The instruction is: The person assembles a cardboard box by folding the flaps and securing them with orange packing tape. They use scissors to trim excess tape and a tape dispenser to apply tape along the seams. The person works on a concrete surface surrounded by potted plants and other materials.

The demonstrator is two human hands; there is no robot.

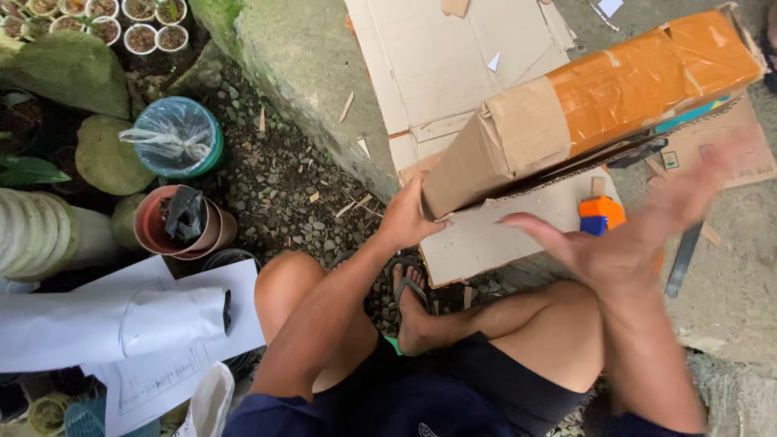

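left hand [407, 217] gripping the near end of the long cardboard box [595, 101], fingers clamped on its folded corner | right hand [623, 243] hovering open and blurred just right of it, holding nothing | box lying tilted over flat cardboard sheets [441, 57] on the floor | orange-blue cutter [600, 214] lying beneath, between the hands

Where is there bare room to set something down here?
Bare flat cardboard sheet above the long orange-taped cardboard box; bare concrete beyond the right hand. Crowded: terracotta pots, left hand at box end.
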